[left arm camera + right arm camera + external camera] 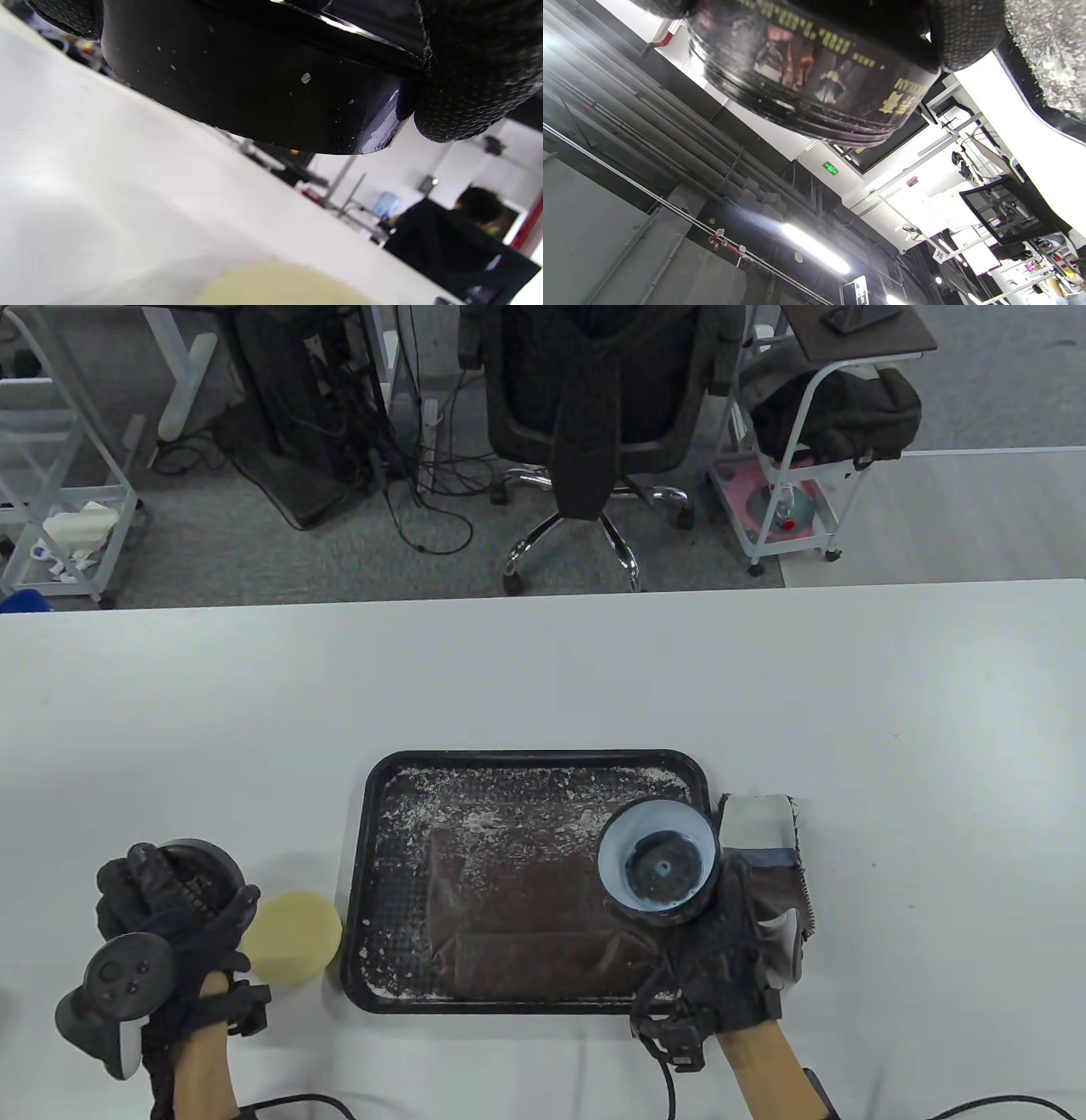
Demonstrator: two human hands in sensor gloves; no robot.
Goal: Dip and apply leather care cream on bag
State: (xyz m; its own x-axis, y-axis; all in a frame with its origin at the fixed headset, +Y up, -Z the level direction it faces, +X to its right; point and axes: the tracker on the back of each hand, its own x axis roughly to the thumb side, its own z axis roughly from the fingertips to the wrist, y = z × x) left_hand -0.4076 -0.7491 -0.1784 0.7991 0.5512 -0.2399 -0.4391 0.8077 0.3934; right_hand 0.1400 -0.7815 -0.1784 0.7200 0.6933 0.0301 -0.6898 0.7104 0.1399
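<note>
A brown leather bag (526,908) lies flat in a black tray (373,814) dusted with white flecks. My right hand (721,933) grips the open cream jar (657,865) over the tray's right edge, its mouth tilted up, showing a white inner wall. In the right wrist view the jar's printed side (814,72) fills the top, with a gloved fingertip (967,34) on it. My left hand (170,891) holds the black lid (199,869) left of the tray, just above the table. The lid (263,84) is held by a gloved fingertip (466,84). A round yellow sponge (293,937) lies between the left hand and the tray.
A grey and white cloth (764,831) lies on the table just right of the tray, partly under my right hand. The white table (543,670) stretches beyond the tray. An office chair (585,407) and carts stand behind the table's far edge.
</note>
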